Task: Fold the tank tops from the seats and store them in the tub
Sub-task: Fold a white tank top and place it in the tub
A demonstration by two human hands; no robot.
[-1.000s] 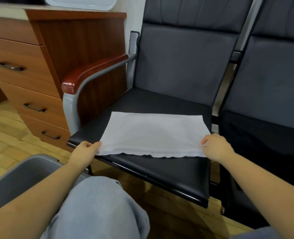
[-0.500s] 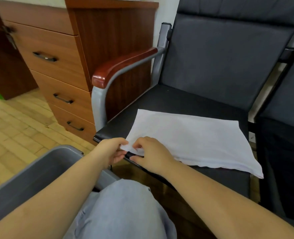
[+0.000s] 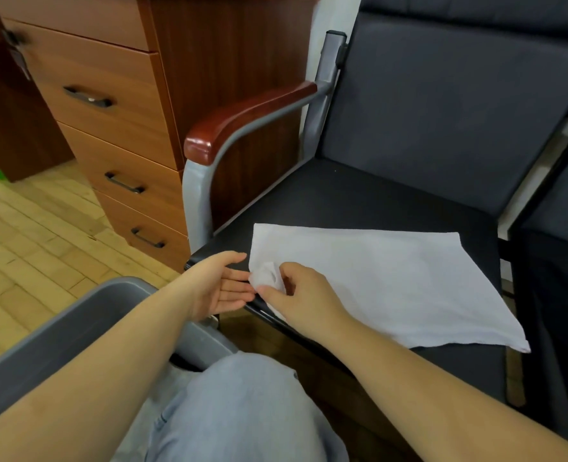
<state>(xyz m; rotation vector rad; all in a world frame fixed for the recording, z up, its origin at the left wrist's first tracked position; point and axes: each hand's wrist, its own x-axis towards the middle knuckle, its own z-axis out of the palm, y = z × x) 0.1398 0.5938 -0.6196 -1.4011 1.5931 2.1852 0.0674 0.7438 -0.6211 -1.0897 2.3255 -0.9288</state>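
Note:
A white tank top [image 3: 382, 278], folded into a flat rectangle, lies on the black seat [image 3: 342, 198] of the left chair. My right hand [image 3: 306, 298] pinches its near-left corner, which is bunched up between thumb and fingers. My left hand [image 3: 222, 283] is beside that corner, palm up with fingers straight, fingertips touching the cloth at the seat's front edge. The grey tub [image 3: 76, 328] stands on the floor at lower left, under my left forearm; its inside is mostly hidden.
A wood-topped armrest [image 3: 242, 118] on a grey metal frame borders the seat's left side. A brown drawer cabinet [image 3: 116, 128] stands left of it. A second dark chair [image 3: 562, 228] adjoins on the right. My knee in grey trousers [image 3: 242, 411] is below.
My right hand crossed from the cloth's right corner to its left corner and now bunches it. My left hand let go of that corner and opened flat beside it.

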